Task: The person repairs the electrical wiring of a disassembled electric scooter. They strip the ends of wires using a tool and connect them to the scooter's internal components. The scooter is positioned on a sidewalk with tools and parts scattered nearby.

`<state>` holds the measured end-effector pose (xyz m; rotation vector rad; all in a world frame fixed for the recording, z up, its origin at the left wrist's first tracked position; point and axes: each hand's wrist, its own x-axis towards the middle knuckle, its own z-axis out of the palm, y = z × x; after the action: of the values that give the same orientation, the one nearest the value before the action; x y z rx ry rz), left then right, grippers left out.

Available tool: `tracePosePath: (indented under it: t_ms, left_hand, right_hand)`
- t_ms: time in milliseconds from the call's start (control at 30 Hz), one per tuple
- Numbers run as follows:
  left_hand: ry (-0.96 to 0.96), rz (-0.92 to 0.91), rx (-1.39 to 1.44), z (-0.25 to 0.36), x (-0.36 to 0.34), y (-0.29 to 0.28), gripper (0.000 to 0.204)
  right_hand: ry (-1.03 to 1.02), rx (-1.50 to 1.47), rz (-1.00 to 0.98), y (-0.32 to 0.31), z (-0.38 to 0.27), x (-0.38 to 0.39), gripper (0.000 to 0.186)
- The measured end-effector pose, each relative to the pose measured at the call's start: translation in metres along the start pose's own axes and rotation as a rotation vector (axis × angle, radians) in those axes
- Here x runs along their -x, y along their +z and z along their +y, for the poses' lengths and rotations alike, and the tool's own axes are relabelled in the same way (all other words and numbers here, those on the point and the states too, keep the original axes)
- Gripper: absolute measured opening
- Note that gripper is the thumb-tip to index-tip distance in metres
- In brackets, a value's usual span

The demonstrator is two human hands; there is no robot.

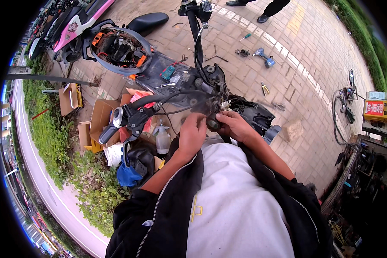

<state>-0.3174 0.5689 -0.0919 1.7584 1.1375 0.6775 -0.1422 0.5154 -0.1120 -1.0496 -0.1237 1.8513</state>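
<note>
Working close together in the head view, the left hand (192, 132) and the right hand (234, 125) are at the front of the stripped scooter (202, 86), on the pavement (322, 124); whether either is closed on a part (the fingers hide it), I cannot tell. The step looks like fine finger work beside exposed wiring (225, 105), and the next move probably calls for a light, steady touch. The handlebar grip (111, 131) limits the left; more room opens toward the pavement's right edge, beyond the stone block (292, 130)

Dull plastic scooter bodywork (154, 78), matt cardboard box (102, 115), rough brick paving (307, 105).
</note>
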Motion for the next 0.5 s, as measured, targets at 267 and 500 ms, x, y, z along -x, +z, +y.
tracePosePath:
  t_ms: [267,500]
  left_hand:
    - [0.026,-0.006,-0.009,0.01,-0.001,-0.001,0.012]
    - [0.338,-0.048,-0.191,0.004,0.0,-0.009,0.019]
  right_hand:
    - [-0.026,0.132,0.017,-0.011,-0.004,-0.001,0.03]
    - [-0.101,0.099,0.036,0.001,-0.024,0.002,0.032]
